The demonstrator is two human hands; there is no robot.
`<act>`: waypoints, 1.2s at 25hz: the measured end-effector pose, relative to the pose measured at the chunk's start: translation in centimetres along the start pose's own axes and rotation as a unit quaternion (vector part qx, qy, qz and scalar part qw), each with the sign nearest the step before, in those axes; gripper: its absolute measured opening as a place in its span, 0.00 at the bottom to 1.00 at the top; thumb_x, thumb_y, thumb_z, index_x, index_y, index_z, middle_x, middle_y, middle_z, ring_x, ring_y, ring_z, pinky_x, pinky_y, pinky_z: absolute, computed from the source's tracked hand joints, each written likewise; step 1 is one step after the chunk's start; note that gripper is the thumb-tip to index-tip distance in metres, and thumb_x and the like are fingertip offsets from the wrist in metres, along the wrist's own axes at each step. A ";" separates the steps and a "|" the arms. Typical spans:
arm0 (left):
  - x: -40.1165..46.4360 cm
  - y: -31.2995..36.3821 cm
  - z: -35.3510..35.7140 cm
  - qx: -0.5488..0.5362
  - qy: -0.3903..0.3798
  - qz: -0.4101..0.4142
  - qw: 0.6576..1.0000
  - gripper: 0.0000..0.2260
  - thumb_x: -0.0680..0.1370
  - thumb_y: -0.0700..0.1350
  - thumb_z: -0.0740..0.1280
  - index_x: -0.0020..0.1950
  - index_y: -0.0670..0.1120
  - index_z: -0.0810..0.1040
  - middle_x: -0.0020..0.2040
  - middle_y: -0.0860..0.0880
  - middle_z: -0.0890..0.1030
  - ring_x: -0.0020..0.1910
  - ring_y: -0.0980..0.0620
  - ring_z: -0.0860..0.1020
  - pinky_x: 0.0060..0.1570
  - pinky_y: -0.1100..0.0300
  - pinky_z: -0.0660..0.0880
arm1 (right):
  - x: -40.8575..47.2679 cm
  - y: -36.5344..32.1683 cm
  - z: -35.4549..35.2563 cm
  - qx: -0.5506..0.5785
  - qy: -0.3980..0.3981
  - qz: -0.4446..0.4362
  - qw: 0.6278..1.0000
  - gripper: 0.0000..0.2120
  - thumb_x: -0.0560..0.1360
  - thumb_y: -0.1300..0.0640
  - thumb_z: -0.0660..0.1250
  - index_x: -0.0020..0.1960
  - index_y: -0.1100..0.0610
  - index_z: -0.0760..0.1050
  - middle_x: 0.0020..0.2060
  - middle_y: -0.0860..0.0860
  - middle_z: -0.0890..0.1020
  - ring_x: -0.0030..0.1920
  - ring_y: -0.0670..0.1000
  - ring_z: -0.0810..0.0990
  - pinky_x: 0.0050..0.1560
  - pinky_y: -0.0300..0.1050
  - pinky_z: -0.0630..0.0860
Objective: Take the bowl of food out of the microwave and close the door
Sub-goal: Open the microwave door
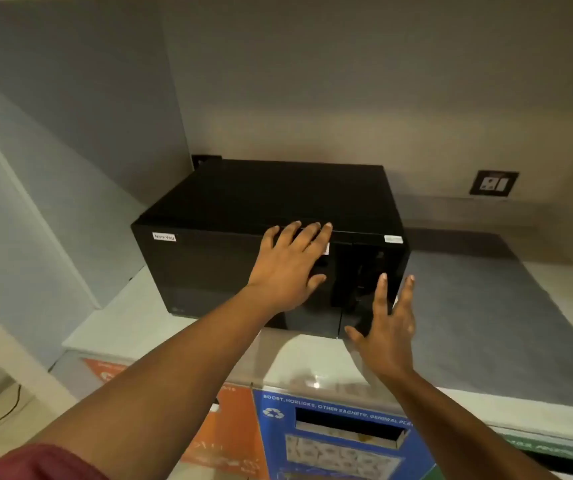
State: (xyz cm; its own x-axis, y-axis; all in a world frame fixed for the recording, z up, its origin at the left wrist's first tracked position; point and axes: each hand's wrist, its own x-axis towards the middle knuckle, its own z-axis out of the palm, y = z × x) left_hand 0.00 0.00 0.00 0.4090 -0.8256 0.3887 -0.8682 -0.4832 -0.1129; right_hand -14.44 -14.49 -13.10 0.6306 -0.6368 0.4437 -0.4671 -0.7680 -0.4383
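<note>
A black microwave (229, 216) stands on a white counter (132, 327), its door closed, with a small white label at the door's top left. My left hand (288, 268) lies flat and open against the right part of the door, fingers spread. My right hand (387, 327) hovers open in front of the control panel at the microwave's lower right, holding nothing. No bowl of food is visible; the dark door hides the inside.
A grey mat (486, 313) covers the counter to the right of the microwave. A wall socket (493, 182) sits on the back wall at the right. Below the counter edge are an orange bin front (229, 431) and a blue recycling bin front (340, 441) with a slot.
</note>
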 end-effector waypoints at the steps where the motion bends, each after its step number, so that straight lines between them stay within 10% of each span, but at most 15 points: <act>1: 0.3 0.2 0.2 0.026 0.007 -0.002 1.000 0.41 0.76 0.61 0.69 0.82 0.52 0.52 0.79 0.47 0.66 0.77 0.41 0.64 0.73 0.36 0.62 | 0.1 0.3 0.6 0.016 -0.016 0.011 1.000 0.63 0.66 0.44 0.79 0.77 0.40 0.30 0.79 0.52 0.31 0.79 0.65 0.50 0.72 0.66 0.61; 7: 1.5 -0.1 1.3 0.069 0.059 -0.011 0.996 0.38 0.72 0.61 0.72 0.78 0.53 0.61 0.76 0.47 0.69 0.71 0.41 0.68 0.62 0.37 0.67 | -0.1 1.8 3.5 0.096 0.009 0.000 0.995 0.60 0.68 0.52 0.79 0.78 0.38 0.33 0.78 0.43 0.30 0.78 0.63 0.57 0.68 0.55 0.66; 19: 0.5 -0.2 1.8 -0.013 0.084 0.002 0.996 0.38 0.72 0.57 0.74 0.79 0.53 0.62 0.80 0.49 0.67 0.79 0.45 0.63 0.75 0.39 0.59 | 0.3 2.7 5.8 0.030 0.041 -0.003 0.999 0.59 0.66 0.48 0.79 0.81 0.47 0.41 0.80 0.58 0.43 0.59 0.67 0.80 0.39 0.48 0.82; 22: -0.1 -0.1 1.6 -0.038 0.087 0.003 0.996 0.35 0.75 0.63 0.70 0.78 0.55 0.64 0.79 0.51 0.68 0.78 0.47 0.65 0.75 0.42 0.58 | 0.0 2.2 5.4 0.033 0.034 0.005 0.999 0.60 0.66 0.48 0.79 0.80 0.45 0.39 0.81 0.54 0.37 0.67 0.69 0.73 0.52 0.54 0.81; 26: -0.6 0.1 0.6 -0.167 0.084 -0.035 0.982 0.25 0.82 0.67 0.51 0.73 0.58 0.73 0.71 0.56 0.77 0.73 0.53 0.70 0.70 0.51 0.55 | 0.0 0.7 2.4 0.017 0.040 0.004 0.999 0.53 0.68 0.47 0.71 0.80 0.43 0.39 0.79 0.51 0.32 0.80 0.62 0.46 0.73 0.65 0.50; 30: -1.1 0.9 -1.2 -0.218 0.074 -0.117 0.966 0.19 0.82 0.60 0.53 0.47 0.58 0.82 0.45 0.60 0.81 0.53 0.55 0.76 0.52 0.57 0.54 | 5.4 -3.4 -4.1 -0.018 0.129 -0.047 0.990 0.37 0.72 0.55 0.60 0.80 0.47 0.54 0.81 0.52 0.56 0.81 0.54 0.45 0.72 0.61 0.47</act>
State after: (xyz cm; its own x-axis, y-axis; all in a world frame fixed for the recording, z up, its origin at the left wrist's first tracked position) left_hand -1.52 0.83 0.57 0.5918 -0.6427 0.4866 -0.8058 -0.4558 0.3780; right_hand -11.98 -15.57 -6.01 0.4953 -0.5557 0.6677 -0.4385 -0.8234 -0.3601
